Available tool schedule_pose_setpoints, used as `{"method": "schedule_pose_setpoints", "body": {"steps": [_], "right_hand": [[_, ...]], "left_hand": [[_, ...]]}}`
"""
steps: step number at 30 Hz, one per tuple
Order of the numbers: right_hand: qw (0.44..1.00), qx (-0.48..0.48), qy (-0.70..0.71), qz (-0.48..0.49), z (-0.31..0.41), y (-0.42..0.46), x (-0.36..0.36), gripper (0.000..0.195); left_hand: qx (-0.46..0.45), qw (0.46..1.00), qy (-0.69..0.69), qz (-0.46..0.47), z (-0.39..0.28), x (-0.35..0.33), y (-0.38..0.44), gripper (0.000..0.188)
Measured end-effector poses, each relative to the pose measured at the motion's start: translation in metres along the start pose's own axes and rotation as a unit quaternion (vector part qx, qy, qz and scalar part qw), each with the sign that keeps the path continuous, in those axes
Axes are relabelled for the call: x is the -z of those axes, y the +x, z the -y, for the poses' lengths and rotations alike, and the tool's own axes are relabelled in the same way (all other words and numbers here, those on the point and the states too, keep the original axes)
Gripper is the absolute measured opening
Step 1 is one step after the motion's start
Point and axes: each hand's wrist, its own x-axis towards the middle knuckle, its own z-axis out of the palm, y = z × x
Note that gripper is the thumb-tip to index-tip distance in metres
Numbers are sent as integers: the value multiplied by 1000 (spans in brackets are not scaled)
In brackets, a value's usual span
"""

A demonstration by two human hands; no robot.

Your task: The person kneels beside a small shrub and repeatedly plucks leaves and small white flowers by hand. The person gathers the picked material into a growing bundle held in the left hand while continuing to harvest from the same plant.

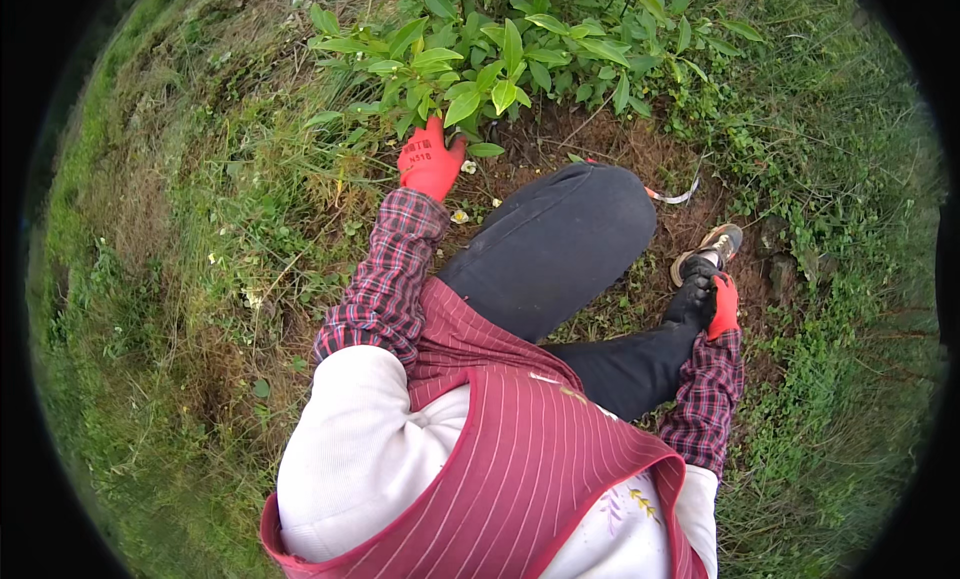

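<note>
My left hand point(433, 157), in a red work glove that bears writing, reaches to the lower leaves of a green leafy shrub point(510, 50). Its fingertips go in under the leaves, so whether they grip anything is hidden. My right hand point(724, 305), in a red glove with a dark palm, rests against my lower right leg just above the shoe point(712, 250); its fingers are partly curled against the dark trouser leg. A curved blade of a sickle point(681, 198) lies on the soil beyond my bent knee; most of the tool is hidden behind the knee.
White and yellow blossoms point(460, 217) lie on the ground by my left forearm. Bare reddish soil point(555, 133) shows below the shrub. Grass and weeds point(225, 279) cover the slope at left, and low green plants with stones point(782, 271) are at right.
</note>
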Motion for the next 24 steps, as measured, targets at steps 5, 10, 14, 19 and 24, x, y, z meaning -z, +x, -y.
{"method": "schedule_pose_setpoints", "body": {"steps": [5, 10, 14, 19, 24], "right_hand": [[999, -34, 27, 15, -7, 6, 9, 14], [997, -37, 47, 39, -5, 5, 6, 14], [1000, -16, 7, 4, -2, 0, -3, 14], [1000, 2, -4, -2, -4, 4, 3, 14], [1000, -22, -3, -5, -5, 4, 4, 13]], "left_hand": [[3, 1000, -31, -3, 2, 0, -4, 47], [13, 999, -50, -18, 10, -9, -6, 50], [34, 992, -102, 64, -6, 15, -2, 64], [10, 998, -57, 9, -9, 12, 2, 86], [3, 999, -8, 38, -10, 16, 5, 80]]}}
